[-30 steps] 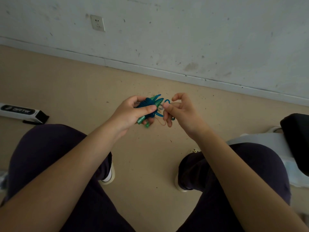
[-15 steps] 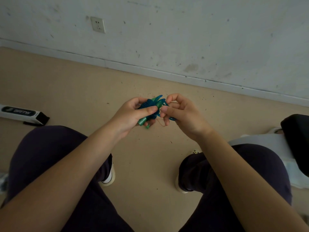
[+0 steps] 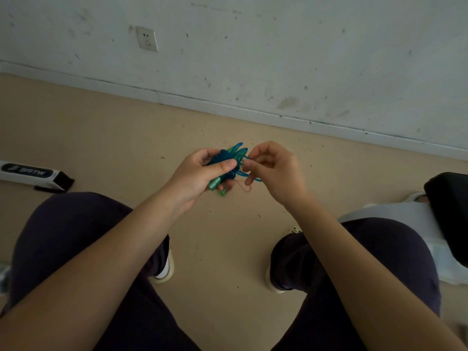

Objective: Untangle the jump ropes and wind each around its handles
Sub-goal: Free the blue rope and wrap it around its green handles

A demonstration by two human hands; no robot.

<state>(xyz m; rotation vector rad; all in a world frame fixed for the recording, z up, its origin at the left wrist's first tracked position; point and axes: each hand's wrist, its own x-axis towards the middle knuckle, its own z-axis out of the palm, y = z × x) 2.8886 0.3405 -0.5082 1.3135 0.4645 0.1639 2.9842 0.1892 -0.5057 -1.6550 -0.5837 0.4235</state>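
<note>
Your left hand (image 3: 200,177) is gripping the wound blue jump rope (image 3: 224,160) and its green handles (image 3: 215,184); your right hand (image 3: 274,171) is pinching its loose end (image 3: 247,174), fingers curled.

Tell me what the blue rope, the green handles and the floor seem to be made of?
The blue rope, wound tight under the left hand's thumb, looks like smooth, slightly glossy plastic cord, perhaps PVC. The green handles look like translucent shiny plastic: their tips glow blue-green and one end shows ribbing. The floor looks like matte beige vinyl or linoleum, seamless and speckled with debris, though painted concrete is possible.
</note>
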